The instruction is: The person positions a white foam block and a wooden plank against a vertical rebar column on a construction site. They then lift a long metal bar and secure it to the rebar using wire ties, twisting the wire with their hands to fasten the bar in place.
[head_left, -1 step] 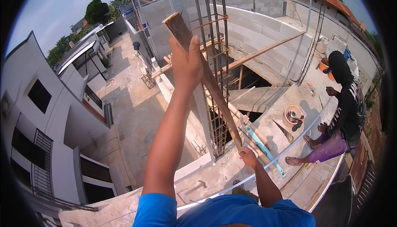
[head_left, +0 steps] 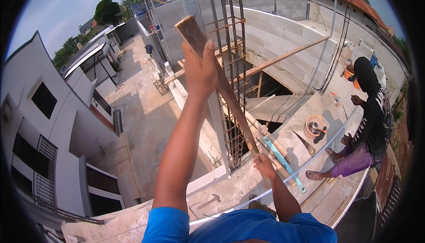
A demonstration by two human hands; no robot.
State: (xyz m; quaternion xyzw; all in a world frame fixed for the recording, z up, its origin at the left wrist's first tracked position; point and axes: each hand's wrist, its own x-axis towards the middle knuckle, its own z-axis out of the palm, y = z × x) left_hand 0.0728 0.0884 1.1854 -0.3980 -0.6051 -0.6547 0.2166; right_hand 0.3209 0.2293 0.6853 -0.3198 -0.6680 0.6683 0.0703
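Observation:
A long, dirt-stained wooden plank (head_left: pixel 194 31) slants across the middle, its upper end raised towards the rebar column. Near that upper end my left hand (head_left: pixel 199 70) is wrapped round it, thumb pointing up. Lower down, my right hand (head_left: pixel 264 167) grips the plank's bottom part beside a turquoise spirit level (head_left: pixel 283 161). Just behind the plank stands the rebar column (head_left: pixel 234 66), its bars tied with rusty stirrups. Whether the plank touches the column I cannot tell.
A co-worker (head_left: pixel 369 110) in black top and purple trousers stands at the right. Close by are a handsaw (head_left: pixel 305 143) and an orange bucket (head_left: pixel 314 127) of tools. A hammer (head_left: pixel 209 201) lies near my feet. Beyond the column, an opening (head_left: pixel 270 83) drops below the slab.
The surroundings have shifted very slightly in the picture. Both hands keep their hold on the plank, almost unmoved.

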